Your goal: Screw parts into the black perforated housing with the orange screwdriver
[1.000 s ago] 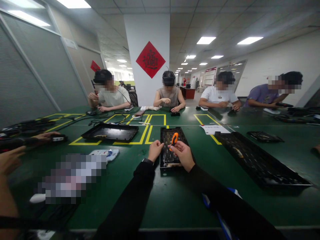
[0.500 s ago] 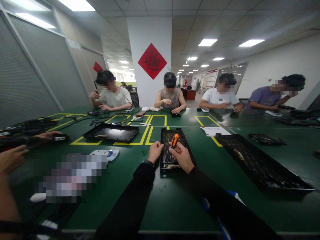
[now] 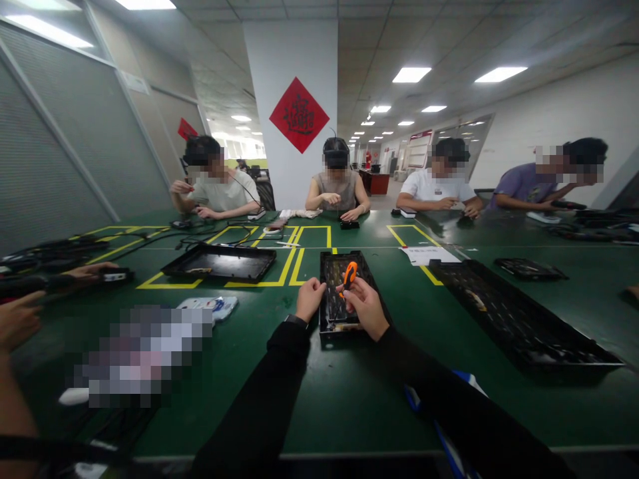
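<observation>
An orange-and-black screwdriver [image 3: 350, 274] is pinched in my right hand [image 3: 368, 307], its handle pointing up and its thin shaft slanting down into a shallow black plastic casing [image 3: 327, 337]. That casing lies lengthwise in front of me, with small parts and a light-coloured strip inside. Against its left wall rests my left hand [image 3: 309, 299], fingers closed at the rim. What the screwdriver's tip touches is too dark to make out.
A black tray [image 3: 239, 264] lies at left and a longer black casing [image 3: 519, 326] at right. A white paper [image 3: 430, 256] is behind it. Blue-and-white packaging [image 3: 466, 380] sits under my right forearm. Another person's hands [image 3: 22, 316] work at far left; several people sit opposite.
The view has tilted slightly. My right hand has shifted a little and the screwdriver handle leans slightly differently. My left hand stays at the casing's rim.
</observation>
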Tool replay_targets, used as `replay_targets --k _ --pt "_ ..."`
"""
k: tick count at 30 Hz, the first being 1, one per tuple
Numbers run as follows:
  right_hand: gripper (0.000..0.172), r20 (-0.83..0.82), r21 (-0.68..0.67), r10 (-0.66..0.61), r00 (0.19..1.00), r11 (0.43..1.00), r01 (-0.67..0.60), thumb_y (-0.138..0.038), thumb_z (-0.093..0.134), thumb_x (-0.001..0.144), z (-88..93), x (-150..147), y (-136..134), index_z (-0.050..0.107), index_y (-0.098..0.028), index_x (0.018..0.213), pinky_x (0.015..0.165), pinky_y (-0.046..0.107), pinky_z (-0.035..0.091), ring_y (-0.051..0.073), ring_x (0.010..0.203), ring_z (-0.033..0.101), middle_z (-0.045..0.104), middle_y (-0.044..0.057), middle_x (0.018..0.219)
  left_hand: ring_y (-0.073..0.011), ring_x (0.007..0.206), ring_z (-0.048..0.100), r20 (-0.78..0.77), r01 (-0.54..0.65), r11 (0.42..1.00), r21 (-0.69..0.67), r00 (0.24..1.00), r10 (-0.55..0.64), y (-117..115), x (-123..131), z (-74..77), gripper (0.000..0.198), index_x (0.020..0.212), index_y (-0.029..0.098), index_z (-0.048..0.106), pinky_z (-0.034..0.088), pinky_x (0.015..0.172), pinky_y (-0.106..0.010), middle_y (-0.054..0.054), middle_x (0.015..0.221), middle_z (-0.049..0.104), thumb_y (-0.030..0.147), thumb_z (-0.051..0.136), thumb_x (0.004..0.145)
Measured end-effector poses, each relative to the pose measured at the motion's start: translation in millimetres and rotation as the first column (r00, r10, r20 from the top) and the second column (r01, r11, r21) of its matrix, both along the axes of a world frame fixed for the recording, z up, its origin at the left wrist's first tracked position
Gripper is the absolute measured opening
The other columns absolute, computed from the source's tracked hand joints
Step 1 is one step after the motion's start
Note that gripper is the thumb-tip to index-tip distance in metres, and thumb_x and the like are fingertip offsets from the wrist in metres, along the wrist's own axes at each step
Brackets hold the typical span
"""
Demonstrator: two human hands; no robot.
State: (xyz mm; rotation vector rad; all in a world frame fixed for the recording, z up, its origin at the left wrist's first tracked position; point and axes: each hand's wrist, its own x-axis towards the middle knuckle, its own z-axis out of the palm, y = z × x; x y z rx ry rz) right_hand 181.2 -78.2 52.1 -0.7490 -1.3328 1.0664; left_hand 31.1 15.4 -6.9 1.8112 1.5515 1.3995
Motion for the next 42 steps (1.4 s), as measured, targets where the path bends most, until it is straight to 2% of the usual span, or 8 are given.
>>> replay_targets --k 5,13,15,19,24,31,38,42 --pt "0.039 0.030 -0.026 0.005 1.000 1.000 -0.004 -0.032 0.055 0.074 -1.2 -1.1 1.2 0.049 -0.018 0.111 0.042 0.019 0.036 0.005 0.046 0.043 0.059 0.003 0.085 -0.0079 0.050 0.032 -0.013 0.014 1.000 0.006 1.000 -0.014 -0.5 -0.6 -0.3 0.029 0.053 0.018 0.031 0.023 0.051 -0.021 0.006 0.048 0.034 0.032 0.048 0.072" --pt "0.038 0.079 -0.062 -0.025 0.997 0.998 0.030 -0.036 0.058 0.071 -7.6 1.9 7.4 0.055 -0.016 0.103 0.042 0.019 0.036 0.006 0.044 0.042 0.048 -0.005 0.056 -0.0080 0.050 0.032 -0.012 0.002 1.000 0.003 1.000 -0.002 -1.5 -0.3 1.1 0.030 0.052 0.018 0.031 0.022 0.051 -0.021 0.006 0.048 0.034 0.032 0.048 0.071" --pt "0.041 0.054 -0.071 -0.037 0.998 0.997 0.041 -0.034 0.062 0.068 -7.2 2.7 8.4 0.055 -0.017 0.105 0.042 0.019 0.036 0.006 0.044 0.042 0.050 -0.004 0.059 -0.0080 0.049 0.032 -0.008 0.005 1.000 0.006 1.000 -0.005 -1.4 -0.6 1.0 0.029 0.052 0.018 0.031 0.022 0.051 -0.021 0.006 0.048 0.034 0.032 0.049 0.071" --pt "0.048 -0.026 -0.044 -0.043 0.999 0.998 0.042 -0.029 0.067 0.063 -5.6 3.0 8.8 0.052 -0.019 0.107 0.043 0.019 0.037 0.008 0.053 0.048 0.061 0.003 0.082 -0.0080 0.050 0.032 0.003 0.002 1.000 -0.001 1.000 -0.002 -1.7 -0.6 1.2 0.029 0.051 0.018 0.031 0.022 0.051 -0.021 0.006 0.048 0.035 0.031 0.049 0.070" --pt "0.038 -0.053 -0.045 0.024 0.998 0.999 -0.026 -0.028 0.060 0.069 -6.2 3.9 8.7 0.052 -0.018 0.105 0.044 0.021 0.038 0.006 0.047 0.045 0.062 0.006 0.091 -0.0080 0.049 0.031 0.009 0.002 1.000 -0.005 1.000 -0.002 -1.6 -0.2 1.4 0.029 0.051 0.018 0.031 0.022 0.051 -0.021 0.006 0.048 0.034 0.031 0.049 0.070" --pt "0.040 0.004 -0.066 0.022 1.000 0.998 -0.021 -0.033 0.056 0.072 -7.0 2.0 7.0 0.051 -0.018 0.108 0.043 0.020 0.038 0.005 0.047 0.045 0.060 0.005 0.091 -0.0079 0.049 0.032 -0.007 0.007 1.000 0.001 1.000 -0.007 0.0 -0.8 -0.5 0.029 0.052 0.018 0.031 0.022 0.051 -0.021 0.006 0.048 0.034 0.031 0.048 0.071" --pt "0.043 0.069 -0.060 -0.006 0.998 0.998 0.011 -0.035 0.059 0.070 -7.3 1.4 7.0 0.050 -0.017 0.108 0.041 0.018 0.034 0.005 0.044 0.042 0.051 -0.004 0.064 -0.0078 0.049 0.032 -0.043 0.007 1.000 0.014 0.999 -0.007 0.1 -0.8 -0.2 0.029 0.052 0.018 0.031 0.022 0.051 -0.021 0.006 0.048 0.034 0.031 0.048 0.072" --pt "0.038 0.074 -0.047 -0.012 0.997 0.999 0.015 -0.033 0.059 0.070 -4.4 1.6 4.9 0.052 -0.018 0.103 0.041 0.017 0.034 0.004 0.045 0.042 0.050 -0.003 0.067 -0.0078 0.050 0.032 -0.039 0.003 1.000 0.006 0.999 -0.003 0.1 -0.6 0.5 0.029 0.052 0.017 0.031 0.022 0.051 -0.021 0.006 0.048 0.034 0.030 0.048 0.072"
